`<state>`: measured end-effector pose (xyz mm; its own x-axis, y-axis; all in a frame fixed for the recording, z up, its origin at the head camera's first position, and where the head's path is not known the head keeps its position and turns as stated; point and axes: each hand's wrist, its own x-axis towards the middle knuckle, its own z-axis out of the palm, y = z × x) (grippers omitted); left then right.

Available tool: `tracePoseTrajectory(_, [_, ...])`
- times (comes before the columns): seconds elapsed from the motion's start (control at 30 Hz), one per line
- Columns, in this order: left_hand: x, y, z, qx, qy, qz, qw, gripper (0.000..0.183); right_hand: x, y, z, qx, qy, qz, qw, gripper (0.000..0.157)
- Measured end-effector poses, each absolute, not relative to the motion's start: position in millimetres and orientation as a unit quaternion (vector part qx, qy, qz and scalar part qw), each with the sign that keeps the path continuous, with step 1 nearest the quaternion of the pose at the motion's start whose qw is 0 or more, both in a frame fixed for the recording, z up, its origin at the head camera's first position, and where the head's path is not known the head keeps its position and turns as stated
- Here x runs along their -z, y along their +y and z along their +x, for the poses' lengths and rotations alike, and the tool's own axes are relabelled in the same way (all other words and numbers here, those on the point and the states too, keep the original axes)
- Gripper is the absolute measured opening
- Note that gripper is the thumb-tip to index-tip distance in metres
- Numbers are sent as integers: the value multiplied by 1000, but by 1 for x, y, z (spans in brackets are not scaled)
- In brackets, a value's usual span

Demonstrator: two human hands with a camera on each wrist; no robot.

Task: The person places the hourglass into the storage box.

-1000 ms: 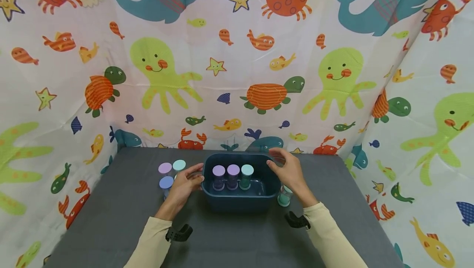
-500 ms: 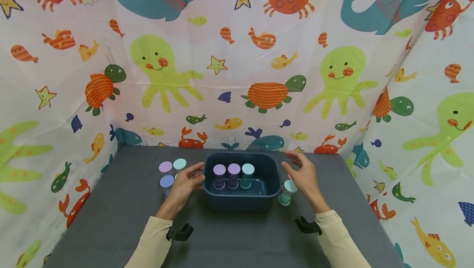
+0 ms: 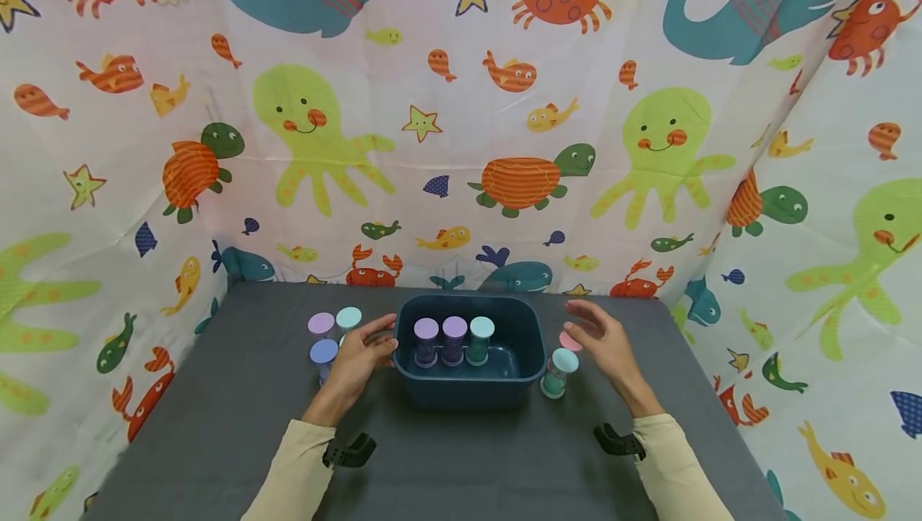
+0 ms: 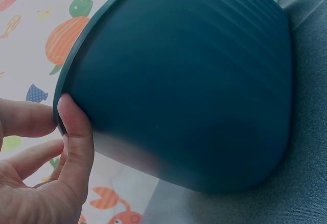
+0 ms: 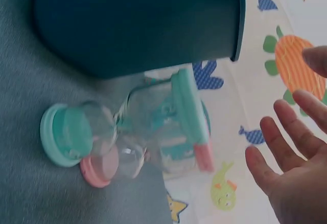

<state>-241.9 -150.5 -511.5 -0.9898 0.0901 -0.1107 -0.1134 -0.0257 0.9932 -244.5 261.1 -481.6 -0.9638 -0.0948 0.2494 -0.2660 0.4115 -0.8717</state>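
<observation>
A dark blue plastic bin [image 3: 468, 393] stands mid-table. Inside it are two purple-lidded sand timers [image 3: 426, 330] and a mint-lidded one [image 3: 481, 329]. My left hand [image 3: 358, 361] holds the bin's left rim, fingertips and thumb [image 4: 76, 121] at the lip. Just right of the bin stands a mint sand timer [image 3: 559, 374], with a pink sand timer [image 3: 570, 341] behind it, partly hidden. My right hand [image 3: 603, 341] is beside these two with its fingers spread; in the right wrist view the hand [image 5: 296, 157] is apart from both timers.
Left of the bin, partly behind my left hand, stand several more sand timers, with a purple lid [image 3: 321, 324], a mint lid [image 3: 349, 318] and a blue lid [image 3: 323, 351]. A sea-animal curtain [image 3: 461, 209] hangs behind and beside the grey-covered table [image 3: 461, 465].
My right hand has moved off the bin's right rim, rightward past the mint timer. The pink timer's lid has come into sight. My left hand has stayed at the bin.
</observation>
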Motion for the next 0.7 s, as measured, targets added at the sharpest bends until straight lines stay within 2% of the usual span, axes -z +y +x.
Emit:
tracePoseTrajectory(0.13, [512,-148,-243,-717,694,-5,73,49,474,267,-236,-528,-838,118,69,46])
tracePoseTrajectory(0.33, [511,-148,-245,-717,693,0,78,49,511,292,-252,-566,-808,148,69,47])
tracePoseTrajectory(0.5, [511,-147,-246,-716,694,-2,75,49,524,304,-255,-578,-798,163,49,53])
tracePoseTrajectory(0.7, [511,-150,-243,-714,697,-16,69,49,535,308,-256,-579,-795,176,41,53])
